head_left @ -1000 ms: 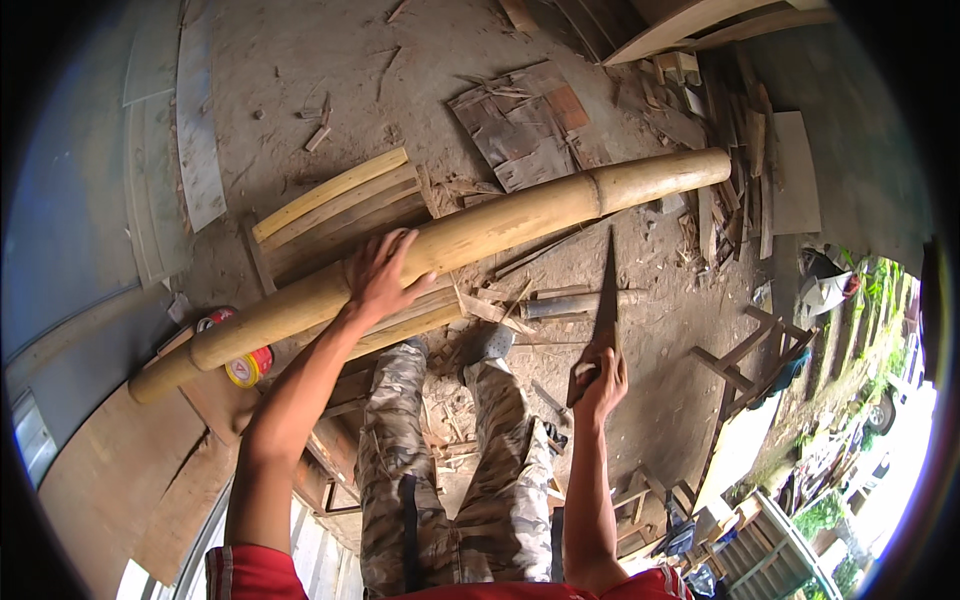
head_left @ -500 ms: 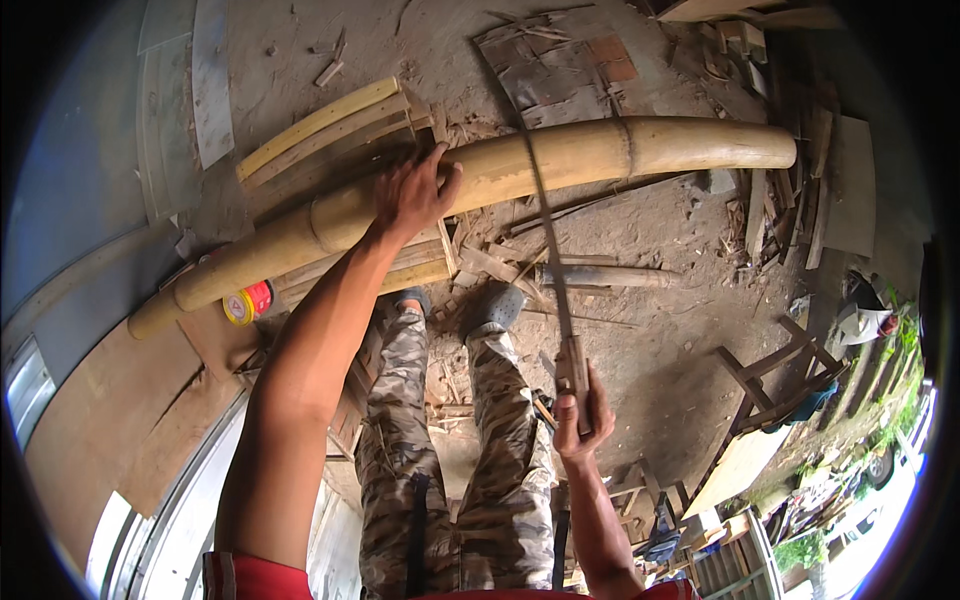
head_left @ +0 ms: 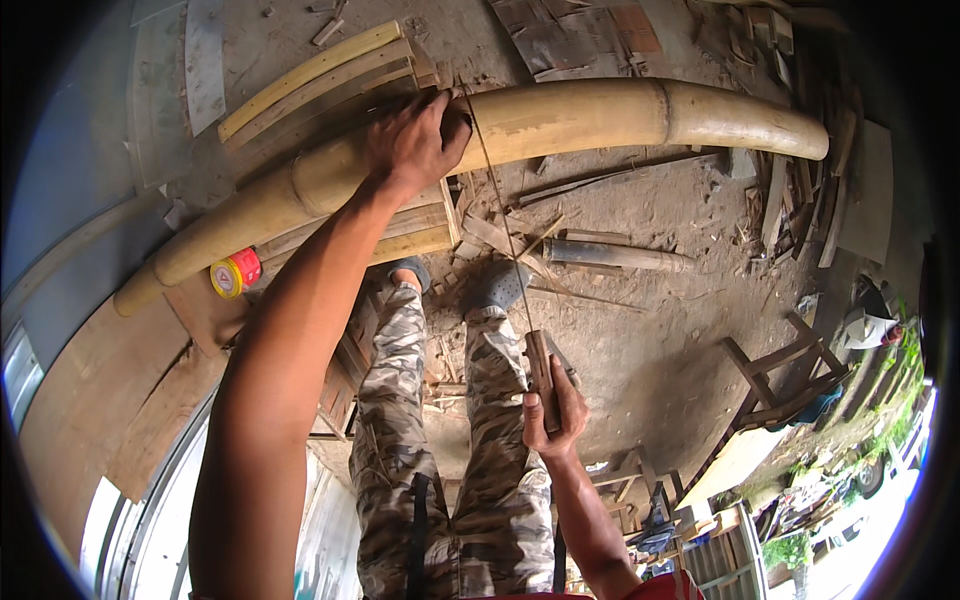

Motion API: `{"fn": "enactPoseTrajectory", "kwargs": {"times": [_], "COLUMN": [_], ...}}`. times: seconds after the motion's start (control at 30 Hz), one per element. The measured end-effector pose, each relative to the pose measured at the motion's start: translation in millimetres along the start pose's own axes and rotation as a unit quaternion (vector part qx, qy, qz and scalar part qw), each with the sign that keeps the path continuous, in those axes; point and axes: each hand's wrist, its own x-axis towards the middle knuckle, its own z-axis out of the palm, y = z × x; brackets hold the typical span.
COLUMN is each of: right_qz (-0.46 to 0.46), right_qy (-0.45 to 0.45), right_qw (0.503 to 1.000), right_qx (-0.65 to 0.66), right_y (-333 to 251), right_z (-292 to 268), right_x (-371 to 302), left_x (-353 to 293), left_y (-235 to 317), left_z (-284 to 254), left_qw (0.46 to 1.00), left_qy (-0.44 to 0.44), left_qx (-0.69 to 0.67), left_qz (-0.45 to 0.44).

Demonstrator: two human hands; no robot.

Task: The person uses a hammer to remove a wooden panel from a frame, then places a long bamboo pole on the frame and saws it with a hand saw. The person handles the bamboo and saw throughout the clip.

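Note:
A long, thick bamboo pole (head_left: 580, 118) lies crosswise in front of me over a low slatted wooden rack. My left hand (head_left: 415, 145) is wrapped over the top of it near the rack's right end. In my right hand (head_left: 560, 415) is the wooden handle of a handsaw (head_left: 541, 378). Its thin blade, seen almost edge-on, slants up and left until its far end crosses the bamboo just right of my left hand's thumb. Whether the teeth touch the bamboo, I cannot tell.
The slatted rack (head_left: 405, 245) stands under the pole's left half. A red and yellow can (head_left: 236, 272) sits below the pole's left end. Wood scraps and a short dark-ended bamboo piece (head_left: 620, 256) litter the dirt floor. An overturned wooden stool (head_left: 785, 375) lies right.
The saw has moved left along the bamboo, its blade now close beside my left hand. My right hand has shifted left with it. The left hand keeps its hold on the bamboo.

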Motion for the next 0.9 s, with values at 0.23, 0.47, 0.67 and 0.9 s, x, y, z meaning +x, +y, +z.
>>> {"fn": "enactPoseTrajectory", "kwargs": {"times": [0.23,0.47,0.67,0.9], "right_qz": [0.118,0.142,0.173,0.137], "right_qy": [0.092,0.088,0.062,0.016], "right_qw": [0.989,0.986,0.982,0.99], "right_qx": [0.01,0.02,0.047,0.039], "right_y": [18,35,14,19], "right_z": [-10,-15,-17,-11], "right_x": [-18,-38,-23,-7], "left_x": [-6,5,27,-14], "left_y": [6,3,-25,8], "left_z": [-20,-22,-10,-7], "left_qw": [0.997,0.995,0.991,0.996], "left_qy": [-0.056,-0.082,-0.116,-0.01], "left_qx": [0.006,-0.024,-0.052,-0.042], "left_qz": [0.051,0.051,0.049,-0.073]}}
